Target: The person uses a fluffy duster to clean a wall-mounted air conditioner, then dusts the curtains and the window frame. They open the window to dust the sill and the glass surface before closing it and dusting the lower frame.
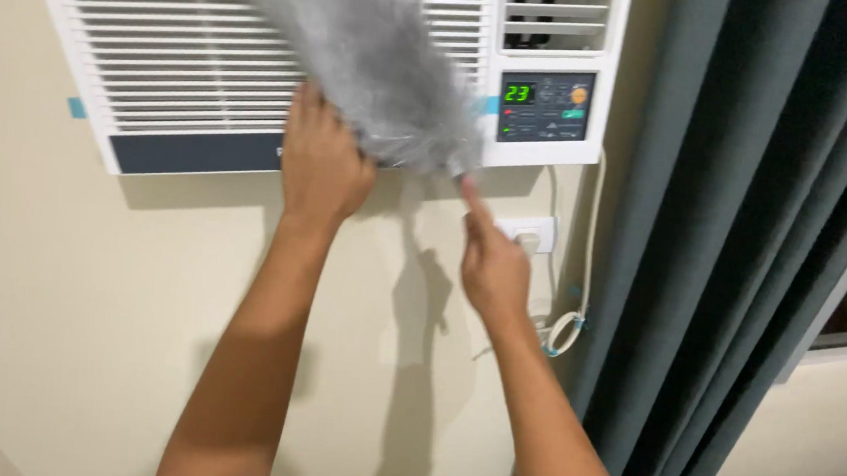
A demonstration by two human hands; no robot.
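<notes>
A fluffy grey duster (376, 59) lies slanted across the white slatted grille of a window air conditioner (179, 66) set in the wall. My right hand (494, 262) grips the duster's handle just below its lower end. My left hand (323, 158) is raised against the unit's lower edge, its fingers touching the duster's fluffy base. The duster looks motion-blurred.
The unit's control panel (545, 106) with a green lit display sits at its right. A wall socket (529, 235) with a plugged white cord (575, 316) hangs below it. Dark grey curtains (737, 238) fall at the right, beside a window sill (843, 347). Blue tape (77, 107) marks the wall.
</notes>
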